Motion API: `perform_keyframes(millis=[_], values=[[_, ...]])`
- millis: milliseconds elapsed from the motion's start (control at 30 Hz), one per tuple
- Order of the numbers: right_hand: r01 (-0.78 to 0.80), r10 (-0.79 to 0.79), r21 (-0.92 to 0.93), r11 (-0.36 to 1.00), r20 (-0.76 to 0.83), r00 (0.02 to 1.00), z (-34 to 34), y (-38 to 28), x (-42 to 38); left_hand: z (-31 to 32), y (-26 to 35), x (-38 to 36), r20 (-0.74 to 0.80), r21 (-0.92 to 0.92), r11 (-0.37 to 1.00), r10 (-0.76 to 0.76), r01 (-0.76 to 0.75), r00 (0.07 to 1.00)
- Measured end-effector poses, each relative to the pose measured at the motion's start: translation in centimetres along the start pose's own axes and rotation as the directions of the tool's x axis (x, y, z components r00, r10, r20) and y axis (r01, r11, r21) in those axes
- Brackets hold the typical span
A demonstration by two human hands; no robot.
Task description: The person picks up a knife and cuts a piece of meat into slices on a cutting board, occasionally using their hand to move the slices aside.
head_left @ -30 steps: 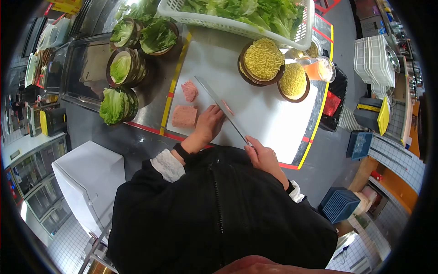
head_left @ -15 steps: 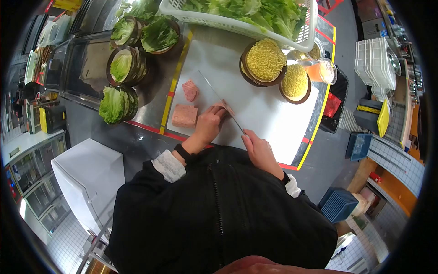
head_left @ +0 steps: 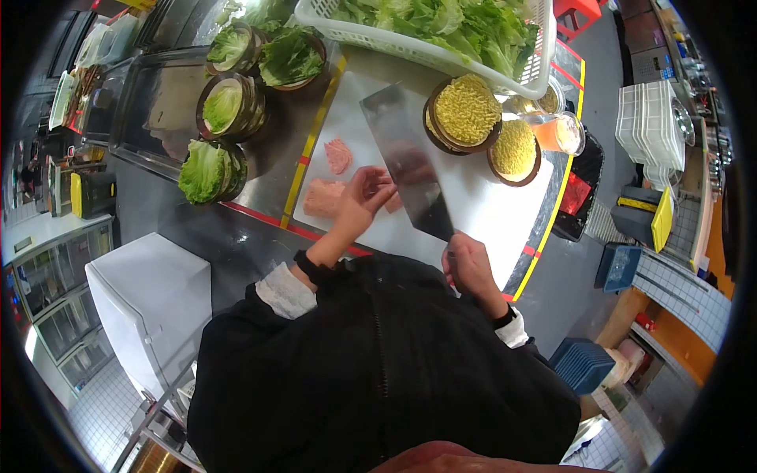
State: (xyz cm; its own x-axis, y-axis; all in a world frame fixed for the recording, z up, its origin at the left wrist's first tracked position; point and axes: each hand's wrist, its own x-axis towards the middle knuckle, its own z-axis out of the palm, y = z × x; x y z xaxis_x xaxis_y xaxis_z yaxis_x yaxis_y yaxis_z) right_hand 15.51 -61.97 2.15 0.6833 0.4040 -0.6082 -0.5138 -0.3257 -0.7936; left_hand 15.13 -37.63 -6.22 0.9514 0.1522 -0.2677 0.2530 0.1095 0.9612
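On the white cutting board [head_left: 473,197] the cleaver [head_left: 406,162], closed in the right hand [head_left: 467,264], now lies flat instead of on edge, while the left hand [head_left: 363,197] pinches a cut slice beside the pink meat block [head_left: 323,197].

- Broad cleaver blade [head_left: 406,162] above the right hand's [head_left: 471,264] grip: dull grey metal, faintly reflective.
- Beneath the blade: white cutting board [head_left: 481,205], smooth matt plastic.
- Pink meat block [head_left: 325,198] beside the left hand [head_left: 361,201]: moist, soft-looking.
- Beyond the grip: white latticed plastic basket [head_left: 410,46].
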Motion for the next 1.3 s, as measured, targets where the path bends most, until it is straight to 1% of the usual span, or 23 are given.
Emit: perform_keyframes(millis=[33,67,100,167,233,333,400,533,600,633,667,700,733,800,833,900,967,1000,1100,1133,1200,1233,1300], values=[[-0.061,0.054,0.178,0.982,0.044,0.998,-0.3,-0.5,-0.3,-0.1,0.9,0.4,0.038,-0.339,0.934,-0.107,0.113,0.994],[-0.058,0.047,0.214,0.975,0.057,0.997,-0.4,-1.3,-0.5,-0.8,1.6,0.5,0.146,-0.468,0.833,-0.259,0.297,0.955],[-0.056,0.044,0.208,0.976,0.062,0.997,-0.8,-1.1,-0.4,-1.3,2.2,0.6,0.139,-0.471,0.833,-0.255,0.291,0.957],[-0.228,-0.01,0.565,0.793,0.386,0.922,-1.6,-0.5,-0.2,-1.9,3.4,0.5,0.387,-0.637,0.646,-0.204,0.42,0.899],[-0.287,0.074,0.566,0.773,0.368,0.927,-1.3,-1.2,0.1,-1.2,4.9,0.4,0.336,-0.638,0.666,-0.211,0.387,0.918],[-0.413,-0.017,0.64,0.648,0.555,0.832,-1.3,-1.4,0.5,-1.3,4.2,0.9,0.452,-0.683,0.613,-0.071,0.396,0.889],[-0.436,-0.045,0.664,0.607,0.577,0.815,-1.3,-1.1,0.6,-0.9,3.4,1.2,0.51,-0.771,0.48,0.072,0.418,0.857],[-0.477,-0.062,0.693,0.54,0.598,0.799,-1.3,-1.1,0.6,-1.0,4.0,1.0,0.489,-0.758,0.48,-0.032,0.443,0.872],[-0.423,-0.001,0.671,0.61,0.534,0.846,-1.4,-1.6,0.3,-1.8,4.6,1.3,0.215,-0.633,0.692,-0.273,0.346,0.938],[-0.37,0.051,0.637,0.677,0.461,0.886,-1.5,-2.0,0.1,-2.7,4.3,2.1,0.041,-0.435,0.847,-0.319,0.304,0.947],[-0.371,0.053,0.637,0.676,0.461,0.886,-1.6,-2.2,-0.1,-4.1,3.5,2.8,-0.069,-0.211,0.953,-0.238,0.219,0.969],[-0.276,0.089,0.59,0.759,0.326,0.941,-1.8,-2.3,-0.2,-5.7,2.4,3.3,-0.155,0.036,0.99,-0.13,0.137,0.979],[-0.188,0.106,0.52,0.833,0.183,0.977,-1.8,-2.5,-0.3,-7.0,1.4,3.6,-0.156,0.036,0.99,-0.131,0.138,0.979],[-0.133,0.101,0.425,0.895,0.097,0.99,-1.7,-3.1,-0.4,-8.7,0.4,4.1,-0.313,0.296,0.94,-0.073,0.171,0.947],[-0.084,0.085,0.318,0.944,0.01,0.996,-1.7,-3.2,-0.4,-8.8,0.5,4.0,-0.312,0.297,0.94,-0.073,0.17,0.947],[-0.12,0.135,0.263,0.957,-0.041,0.99,-1.5,-2.9,-0.4,-8.7,0.8,3.8,-0.393,0.483,0.85,-0.006,0.212,0.919],[-0.16,0.183,0.208,0.965,-0.094,0.979,-1.0,-2.6,-0.4,-8.8,0.0,3.9,-0.39,0.599,0.769,0.036,0.224,0.92],[-0.135,0.147,0.102,0.986,-0.122,0.982,-0.5,-2.6,-0.5,-8.6,0.3,4.0,-0.381,0.703,0.672,0.079,0.233,0.921],[-0.106,0.101,-0.035,0.994,-0.133,0.986,0.2,-1.7,-0.5,-7.0,1.4,3.0,-0.355,0.815,0.554,0.247,0.17,0.901],[-0.056,0.036,-0.164,0.985,-0.127,0.991,0.7,-1.8,-0.6,-6.3,1.7,2.7,-0.351,0.816,0.553,0.246,0.166,0.904],[-0.012,-0.024,-0.353,0.936,-0.099,0.995,1.3,-1.0,-0.8,-4.7,1.9,1.8,-0.025,0.833,0.529,0.325,-0.16,0.945],[-0.016,-0.021,-0.35,0.937,-0.102,0.995,1.5,-0.6,-0.9,-3.7,1.7,1.2,-0.021,0.833,0.529,0.323,-0.162,0.946],[0.061,-0.125,-0.48,0.875,-0.103,0.987,2.4,-0.2,-1.0,-1.8,1.0,0.3,0.313,0.721,0.578,0.221,-0.382,0.924]])
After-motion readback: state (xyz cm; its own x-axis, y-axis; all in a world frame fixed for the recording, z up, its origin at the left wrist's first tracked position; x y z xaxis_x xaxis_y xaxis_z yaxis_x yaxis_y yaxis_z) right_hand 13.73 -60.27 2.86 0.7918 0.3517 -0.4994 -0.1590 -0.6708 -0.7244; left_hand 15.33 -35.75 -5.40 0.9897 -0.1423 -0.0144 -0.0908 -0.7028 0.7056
